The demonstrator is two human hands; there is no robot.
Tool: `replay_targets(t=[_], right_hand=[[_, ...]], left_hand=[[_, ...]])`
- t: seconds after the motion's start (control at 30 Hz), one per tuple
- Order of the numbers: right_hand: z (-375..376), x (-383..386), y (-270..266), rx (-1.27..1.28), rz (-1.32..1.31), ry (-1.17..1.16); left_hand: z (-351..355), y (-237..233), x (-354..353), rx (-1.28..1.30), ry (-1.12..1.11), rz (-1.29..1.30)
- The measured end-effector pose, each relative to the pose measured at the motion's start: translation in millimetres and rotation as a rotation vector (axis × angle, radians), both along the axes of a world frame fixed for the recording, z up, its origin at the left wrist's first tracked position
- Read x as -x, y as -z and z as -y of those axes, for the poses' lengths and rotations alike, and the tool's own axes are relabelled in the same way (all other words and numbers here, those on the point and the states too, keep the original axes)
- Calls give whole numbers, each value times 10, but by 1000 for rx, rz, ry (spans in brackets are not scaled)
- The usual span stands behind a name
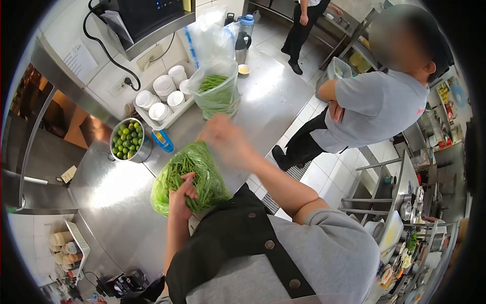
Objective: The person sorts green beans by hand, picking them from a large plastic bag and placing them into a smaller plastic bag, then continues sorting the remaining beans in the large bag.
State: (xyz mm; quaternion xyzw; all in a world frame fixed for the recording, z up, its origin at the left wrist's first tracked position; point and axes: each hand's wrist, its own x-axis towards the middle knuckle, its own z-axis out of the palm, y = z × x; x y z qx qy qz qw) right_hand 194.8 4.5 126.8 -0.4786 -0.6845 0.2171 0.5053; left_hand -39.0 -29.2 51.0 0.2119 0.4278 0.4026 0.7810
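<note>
A clear plastic bag of cut green vegetables (195,175) lies on the steel counter, close to my body. My left hand (183,196) is at its lower left side, fingers apart and resting on the greens. My right hand (223,136), smeared by motion, is over the top right edge of this bag; its fingers cannot be made out. Just beyond it stands a second open bag of green beans (216,93) on the counter.
A metal pot of green limes (127,141), a blue and yellow object (162,141) and a white basket of stacked round lids (164,95) stand at the left. A flask (242,48) and small bowl (244,70) are behind. A co-worker (369,109) stands at right, arms folded.
</note>
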Motion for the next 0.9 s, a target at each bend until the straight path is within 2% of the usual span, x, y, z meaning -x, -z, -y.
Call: replay_targets(t=[0.07, 0.17, 0.27, 0.37, 0.47, 0.57, 0.6, 0.67, 0.8, 0.9], right_hand=[[110, 347, 41, 201, 4, -238], [80, 572, 247, 328, 76, -380], [83, 780, 328, 523, -414, -317], [-11, 770, 306, 630, -418, -297], [-96, 707, 420, 575, -344, -293], [-154, 697, 492, 141, -14, -159], [-207, 675, 621, 112, 52, -142], [-336, 623, 1021, 44, 179, -102], [-192, 715, 1155, 384, 283, -443], [-170, 756, 1054, 669, 281, -594]], left_hand=[[28, -88, -38, -105, 26, -58], [38, -112, 36, -277, 8, -166], [12, -159, 132, -347, 44, -341], [-20, -269, 140, -366, 53, -376], [-32, -272, 150, -341, 43, -324], [-44, -233, 171, -369, 142, -282], [-65, -235, 183, -390, 192, -279], [-34, -289, 104, -344, 144, -234], [-94, -239, 217, -321, 28, -189], [-192, -265, 340, -293, -60, -290]])
